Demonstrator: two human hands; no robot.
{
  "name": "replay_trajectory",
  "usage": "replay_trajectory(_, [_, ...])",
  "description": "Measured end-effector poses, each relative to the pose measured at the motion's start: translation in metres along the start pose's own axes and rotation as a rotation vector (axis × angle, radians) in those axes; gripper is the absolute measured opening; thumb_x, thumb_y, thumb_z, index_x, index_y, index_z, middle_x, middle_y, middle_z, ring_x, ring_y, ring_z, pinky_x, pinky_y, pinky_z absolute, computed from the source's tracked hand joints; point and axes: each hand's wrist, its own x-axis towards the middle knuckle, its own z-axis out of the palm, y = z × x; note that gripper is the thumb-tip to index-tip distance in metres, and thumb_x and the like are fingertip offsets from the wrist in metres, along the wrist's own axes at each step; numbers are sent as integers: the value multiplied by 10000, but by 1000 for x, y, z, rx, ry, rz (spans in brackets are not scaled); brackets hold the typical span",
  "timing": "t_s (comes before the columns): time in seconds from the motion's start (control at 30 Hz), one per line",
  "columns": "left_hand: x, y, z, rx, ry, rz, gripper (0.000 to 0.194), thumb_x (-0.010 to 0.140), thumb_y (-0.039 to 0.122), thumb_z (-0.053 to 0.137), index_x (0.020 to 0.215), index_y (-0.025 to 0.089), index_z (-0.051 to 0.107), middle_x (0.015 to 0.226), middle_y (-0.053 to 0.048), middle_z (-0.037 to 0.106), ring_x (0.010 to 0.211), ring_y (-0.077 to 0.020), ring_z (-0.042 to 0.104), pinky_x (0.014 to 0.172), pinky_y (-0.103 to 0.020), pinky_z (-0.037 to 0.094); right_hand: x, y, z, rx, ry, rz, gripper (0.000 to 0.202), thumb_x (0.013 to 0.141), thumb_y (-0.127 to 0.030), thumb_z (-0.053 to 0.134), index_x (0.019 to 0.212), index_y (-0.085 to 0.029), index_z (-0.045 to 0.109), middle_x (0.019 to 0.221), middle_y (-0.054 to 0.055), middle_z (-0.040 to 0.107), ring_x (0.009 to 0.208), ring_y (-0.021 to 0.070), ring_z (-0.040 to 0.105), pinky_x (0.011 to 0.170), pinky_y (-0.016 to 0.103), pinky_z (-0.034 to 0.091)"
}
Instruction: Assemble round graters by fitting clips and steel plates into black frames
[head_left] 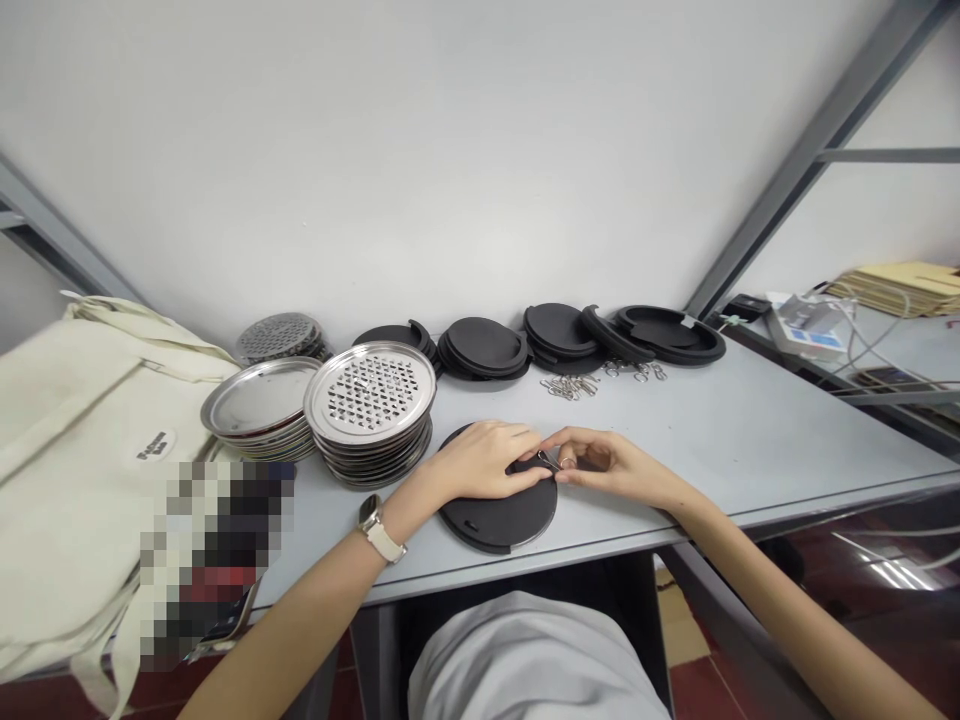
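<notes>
A flat black round disc (501,518) lies near the front edge of the table, with a small slot in its lower left part. My left hand (487,458) presses over it, fingers and thumb closed about its right edge. At that edge my right hand (619,470) pinches a small shiny metal clip (549,460) between thumb and fingers. The clip meets the disc's rim by my left fingertips; whether it is hooked on, I cannot tell. Several similar loose metal clips (570,387) lie in a pile behind my hands.
Stacked metal grater discs (371,395) and plain metal plates (262,397) stand at the left beside a cream bag (82,450). Along the wall are black discs (484,345) and black rimmed rings (705,345). Grey metal posts (795,190) flank the table.
</notes>
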Motion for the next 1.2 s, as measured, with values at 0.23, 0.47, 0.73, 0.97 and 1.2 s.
replay_trajectory(0.23, [1,0,1,-1,-1,4,196,910,363,560,828,195,504,765,16,583,684,-144,549,626,-266,349,1,-2,0,-22,0,-4,350,871,-394,657,1163,-202,643,821,8,572,770,158,530,741,284,431])
replay_trajectory(0.47, [0,-1,1,9,9,14,208,914,376,556,828,196,498,756,22,572,681,-141,537,620,-267,341,1,1,0,-2,2,-18,356,847,-369,693,1162,-211,641,835,2,576,785,155,539,761,282,436])
replay_trajectory(0.73, [0,0,0,5,4,12,211,922,384,542,835,196,502,758,16,573,686,-146,541,631,-266,341,1,4,0,73,-26,2,361,824,-346,724,1145,-209,631,850,1,595,809,156,559,778,285,444])
replay_trajectory(0.97, [1,0,1,11,9,10,222,917,391,548,823,196,500,754,20,564,682,-140,534,628,-273,353,2,3,0,99,-30,7,359,814,-348,733,1119,-196,620,795,-15,575,778,151,558,762,289,448])
replay_trajectory(1.2, [0,0,1,1,5,5,233,925,405,534,826,196,500,757,15,566,686,-143,538,636,-271,356,2,1,1,68,-20,7,371,811,-382,729,1112,-196,617,795,-12,571,764,151,548,749,296,449])
